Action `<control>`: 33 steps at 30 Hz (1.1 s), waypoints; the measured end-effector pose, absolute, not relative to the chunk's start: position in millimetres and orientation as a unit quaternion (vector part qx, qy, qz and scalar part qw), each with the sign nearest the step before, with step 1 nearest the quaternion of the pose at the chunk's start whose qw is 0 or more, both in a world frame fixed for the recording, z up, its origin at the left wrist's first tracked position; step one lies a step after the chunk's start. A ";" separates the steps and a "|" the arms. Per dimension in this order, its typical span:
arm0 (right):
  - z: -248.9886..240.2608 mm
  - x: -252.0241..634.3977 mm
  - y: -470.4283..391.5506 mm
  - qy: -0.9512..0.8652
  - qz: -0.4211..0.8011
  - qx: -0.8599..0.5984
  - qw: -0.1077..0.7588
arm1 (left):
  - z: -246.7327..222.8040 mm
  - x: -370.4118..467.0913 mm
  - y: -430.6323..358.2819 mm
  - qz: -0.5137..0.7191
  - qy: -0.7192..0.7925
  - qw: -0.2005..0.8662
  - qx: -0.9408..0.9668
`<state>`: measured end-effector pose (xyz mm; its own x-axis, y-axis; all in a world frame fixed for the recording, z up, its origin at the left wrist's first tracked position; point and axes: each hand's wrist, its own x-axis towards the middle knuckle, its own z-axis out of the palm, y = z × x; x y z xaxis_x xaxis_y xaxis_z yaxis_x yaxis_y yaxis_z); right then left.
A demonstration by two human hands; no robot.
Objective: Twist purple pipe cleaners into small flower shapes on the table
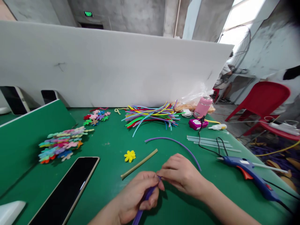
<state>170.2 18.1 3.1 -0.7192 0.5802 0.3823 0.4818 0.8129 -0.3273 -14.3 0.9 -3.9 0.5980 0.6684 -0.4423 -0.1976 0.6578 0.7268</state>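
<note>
My left hand point(138, 193) is closed around a purple pipe cleaner point(138, 215), which looks doubled or bundled and runs down out of the palm toward the bottom edge. At its upper end the fingertips of my right hand point(184, 175) pinch the tip, meeting the left thumb and finger. The exact shape at the pinch is hidden by the fingers. Just beyond my hands lie a loose curved purple pipe cleaner point(174, 142), a yellowish-green stick point(140, 163) and a yellow flower point(129, 156).
Many coloured pipe cleaners point(152, 115) are heaped by the white partition point(117, 68). Finished-looking fuzzy flowers point(62, 143) sit left, behind a large phone point(67, 187). A blue glue gun point(253, 175), clear glue sticks point(211, 142) and a pink bottle point(202, 107) are right.
</note>
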 end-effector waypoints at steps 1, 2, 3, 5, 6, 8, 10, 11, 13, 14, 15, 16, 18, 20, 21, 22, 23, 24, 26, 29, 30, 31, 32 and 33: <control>1.6 170.0 16.7 -0.922 0.098 -0.287 0.241 | -4.4 -15.1 1.1 0.247 0.365 0.837 0.324; 0.3 169.5 15.3 -0.922 0.097 -0.285 0.242 | -4.8 -16.0 1.1 0.234 0.363 0.841 0.325; -0.7 169.0 14.1 -0.924 0.097 -0.281 0.242 | -5.1 -17.0 1.0 0.223 0.362 0.845 0.326; -2.5 168.1 12.0 -0.927 0.101 -0.272 0.239 | -5.6 -18.7 0.3 0.212 0.364 0.845 0.328; -3.3 167.9 11.3 -0.928 0.104 -0.268 0.237 | -5.8 -19.3 -0.1 0.208 0.367 0.845 0.329; -4.6 167.8 10.0 -0.929 0.109 -0.265 0.235 | -6.2 -19.6 -1.2 0.201 0.374 0.844 0.328; -5.5 168.2 8.8 -0.928 0.113 -0.267 0.234 | -6.7 -19.1 -2.3 0.197 0.383 0.843 0.323; -5.7 168.5 8.2 -0.928 0.115 -0.268 0.233 | -7.0 -18.9 -2.8 0.198 0.388 0.842 0.318; -5.4 168.9 6.9 -0.927 0.119 -0.269 0.231 | -7.7 -18.9 -3.2 0.203 0.395 0.841 0.308; -5.0 168.9 6.3 -0.927 0.121 -0.269 0.230 | -8.1 -19.3 -3.1 0.202 0.393 0.843 0.306; -4.4 169.0 5.9 -0.928 0.122 -0.269 0.229 | -8.5 -19.8 -2.8 0.197 0.391 0.846 0.305; -3.7 169.0 5.6 -0.928 0.122 -0.268 0.227 | -8.9 -20.6 -2.4 0.189 0.388 0.849 0.305; -2.6 168.9 5.4 -0.928 0.123 -0.268 0.226 | -9.4 -22.0 -1.7 0.174 0.386 0.853 0.306; -2.0 168.9 5.8 -0.928 0.123 -0.268 0.226 | -9.4 -23.0 -1.3 0.166 0.391 0.853 0.304; -2.1 168.8 6.0 -0.929 0.122 -0.267 0.225 | -9.2 -23.1 -1.1 0.163 0.394 0.853 0.303; -2.3 168.7 6.3 -0.929 0.121 -0.267 0.224 | -9.0 -23.0 -1.1 0.161 0.396 0.852 0.303; -2.7 168.5 6.4 -0.930 0.118 -0.267 0.223 | -8.8 -22.7 -1.0 0.159 0.398 0.851 0.304; -3.3 168.2 6.5 -0.931 0.116 -0.267 0.220 | -8.5 -22.3 -1.0 0.155 0.400 0.850 0.307; -4.7 167.4 6.2 -0.933 0.110 -0.267 0.214 | -7.8 -21.5 -1.0 0.150 0.407 0.843 0.319; -6.5 166.0 4.4 -0.936 0.106 -0.271 0.200 | -5.2 -20.9 -1.1 0.138 0.423 0.824 0.350; -6.7 165.5 3.5 -0.935 0.106 -0.275 0.196 | -3.7 -20.9 -1.2 0.132 0.428 0.817 0.364; -6.7 164.8 2.5 -0.935 0.106 -0.279 0.193 | -1.9 -21.0 -1.2 0.123 0.433 0.807 0.383; -6.5 164.0 1.5 -0.934 0.108 -0.282 0.192 | 0.3 -21.1 -1.2 0.113 0.435 0.795 0.408; -6.1 163.0 0.6 -0.933 0.111 -0.284 0.193 | 2.5 -21.2 -1.2 0.103 0.438 0.777 0.441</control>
